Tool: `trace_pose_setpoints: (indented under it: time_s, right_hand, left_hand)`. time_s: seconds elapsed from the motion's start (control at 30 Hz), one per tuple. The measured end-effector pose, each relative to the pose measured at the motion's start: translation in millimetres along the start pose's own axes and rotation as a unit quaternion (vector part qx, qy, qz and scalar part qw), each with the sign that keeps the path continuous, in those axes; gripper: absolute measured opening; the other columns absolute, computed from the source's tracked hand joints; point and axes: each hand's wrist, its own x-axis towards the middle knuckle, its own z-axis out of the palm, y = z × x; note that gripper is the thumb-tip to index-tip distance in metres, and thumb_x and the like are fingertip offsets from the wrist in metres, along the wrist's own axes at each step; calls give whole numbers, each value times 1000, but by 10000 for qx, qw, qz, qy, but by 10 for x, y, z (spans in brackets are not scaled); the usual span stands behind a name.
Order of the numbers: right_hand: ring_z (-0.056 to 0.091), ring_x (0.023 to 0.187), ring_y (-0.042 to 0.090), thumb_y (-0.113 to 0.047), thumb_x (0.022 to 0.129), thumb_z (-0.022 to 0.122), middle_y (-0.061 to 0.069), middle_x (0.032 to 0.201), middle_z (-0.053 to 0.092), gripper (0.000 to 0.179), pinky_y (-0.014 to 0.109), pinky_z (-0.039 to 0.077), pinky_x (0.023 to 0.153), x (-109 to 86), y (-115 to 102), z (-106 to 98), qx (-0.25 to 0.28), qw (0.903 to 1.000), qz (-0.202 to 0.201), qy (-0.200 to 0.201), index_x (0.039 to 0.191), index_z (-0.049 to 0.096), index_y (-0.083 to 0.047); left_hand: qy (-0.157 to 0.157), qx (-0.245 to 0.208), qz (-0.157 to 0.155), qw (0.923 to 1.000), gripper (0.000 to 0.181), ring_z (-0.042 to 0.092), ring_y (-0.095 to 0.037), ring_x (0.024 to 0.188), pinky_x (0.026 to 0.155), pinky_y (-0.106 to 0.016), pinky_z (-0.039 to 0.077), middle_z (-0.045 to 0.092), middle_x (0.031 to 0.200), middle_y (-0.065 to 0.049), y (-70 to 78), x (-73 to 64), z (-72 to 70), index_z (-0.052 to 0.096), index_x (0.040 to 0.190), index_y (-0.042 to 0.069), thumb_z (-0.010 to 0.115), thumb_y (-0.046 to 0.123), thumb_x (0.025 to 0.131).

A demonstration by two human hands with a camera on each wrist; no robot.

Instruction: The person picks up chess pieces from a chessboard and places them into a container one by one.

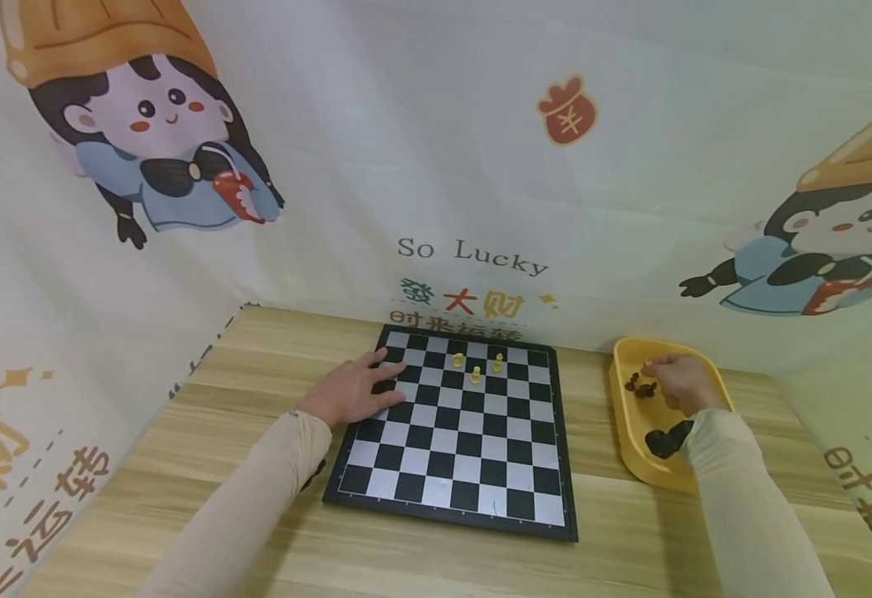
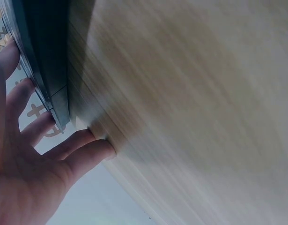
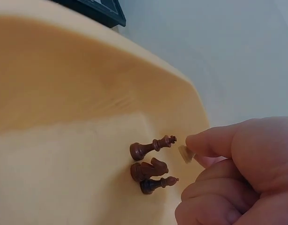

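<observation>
My right hand (image 1: 681, 382) is inside the yellow tray (image 1: 625, 432), pinching a pale chess piece (image 3: 186, 153) between thumb and finger; only its base shows in the right wrist view. Close to those fingertips lie a dark brown king (image 3: 152, 147), a knight (image 3: 149, 169) and a bishop (image 3: 158, 184). At the left edge of the black-and-white chessboard (image 1: 447, 440), my left hand (image 1: 350, 390) rests with spread fingers, some over the squares. Toward the board's far side stand three pale yellow chess pieces (image 1: 476, 374).
The chessboard and tray sit apart on a wood-grain table (image 1: 219, 415). A printed white cloth (image 1: 436, 149) rises behind the table and along both sides. A dark band (image 1: 668, 438) shows at my right wrist.
</observation>
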Motion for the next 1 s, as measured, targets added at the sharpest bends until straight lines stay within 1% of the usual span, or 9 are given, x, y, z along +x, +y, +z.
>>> trace_pose_setpoints:
  time_s: [0.1, 0.3, 0.47, 0.67, 0.9, 1.0]
  right_hand:
    - [30, 44, 4, -19, 105, 49, -12, 52, 35, 48, 24, 34, 47, 12, 14, 7, 18, 10000, 57, -15, 144, 41, 8]
    - [32, 44, 5, -18, 105, 49, -11, 54, 37, 46, 24, 36, 47, 10, 31, 24, 19, 9999, 158, -14, 141, 43, 9]
    - [31, 43, 4, -17, 105, 49, -12, 53, 37, 49, 23, 35, 46, 5, 20, 38, 55, 9999, 89, -57, 145, 41, 10]
    - [31, 43, 3, -15, 104, 49, -13, 57, 44, 50, 22, 34, 45, 8, -10, 58, 209, 9998, 6, -47, 146, 40, 10]
    - [30, 42, 3, -17, 106, 46, -14, 53, 35, 51, 22, 33, 45, -23, -62, 83, 378, 9992, -75, -86, 149, 37, 10]
    - [30, 43, 2, -20, 107, 46, -15, 54, 35, 52, 22, 33, 46, -47, -92, 86, 476, 9986, -159, -139, 150, 37, 10]
  left_hand:
    - [-4, 15, -20, 10000, 67, 37, -49, 149, 120, -59, 36, 27, 170, -12, 5, -2, -6, 41, 157, 31, 49, 64, 99]
    - [-43, -24, -63, 10000, 67, 36, -48, 149, 120, -59, 36, 26, 170, -11, 20, -6, -9, 41, 157, 32, 50, 64, 99]
    - [-50, -56, -107, 9999, 67, 36, -49, 149, 120, -59, 36, 26, 170, -11, 15, 3, -4, 41, 157, 32, 50, 64, 99]
    - [-53, -60, -127, 9999, 66, 35, -49, 149, 120, -60, 35, 25, 170, -11, 18, 1, -19, 41, 157, 32, 50, 63, 99]
    - [-58, -66, -165, 9998, 66, 35, -49, 149, 120, -60, 36, 25, 170, -11, 28, -17, -19, 41, 157, 32, 50, 63, 100]
    - [-45, -75, -168, 9998, 66, 36, -49, 149, 120, -59, 36, 25, 170, -10, 32, -13, -16, 41, 157, 32, 50, 63, 100]
